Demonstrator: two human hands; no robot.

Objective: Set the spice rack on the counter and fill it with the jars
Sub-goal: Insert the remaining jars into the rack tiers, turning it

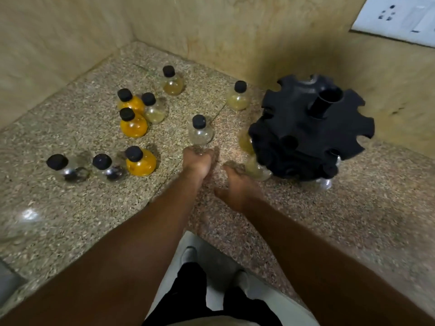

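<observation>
A black round spice rack (313,128) with notched tiers stands on the speckled stone counter (94,208) at the right. It holds a yellowish jar (245,142) on its left side and a clear one (326,184) low at the front. My right hand (237,187) has its fingers on a pale yellow jar (257,170) at the rack's bottom tier. My left hand (199,161) is curled around the base of an upright clear jar (202,134) with a black cap, just left of the rack. Both hands are blurred.
Several loose black-capped jars stand to the left: orange ones (133,125) (140,162), pale ones (173,83) (237,97), and two with dark contents (68,170) (110,169). Tiled walls close the corner behind. A white socket plate (400,20) is on the right wall.
</observation>
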